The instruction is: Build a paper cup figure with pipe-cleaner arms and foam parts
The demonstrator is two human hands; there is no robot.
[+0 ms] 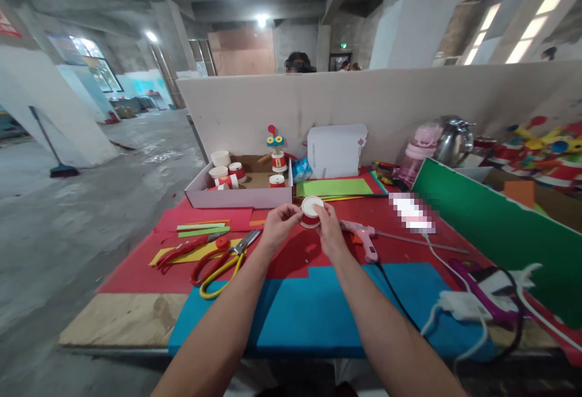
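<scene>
A small paper cup [311, 206], white at its end with a red band, is held between both hands above the red sheet. My left hand [282, 225] grips its left side with thumb and fingers. My right hand [329, 227] holds the right side, fingers bent around the rim. To the right of my right hand lies a pink glue gun [366, 240] with a small orange light. On the left rest scissors [225, 263] with red and yellow handles, and red-handled pliers [185, 249] on a yellow paper strip.
A shallow box [239, 198] with several paper cups stands behind the hands, beside a robot-like cup figure [278, 159]. Green paper [336, 187] lies at the back. A green-sided box [491, 227], a glowing phone [413, 213] and a power strip [482, 300] with cables occupy the right.
</scene>
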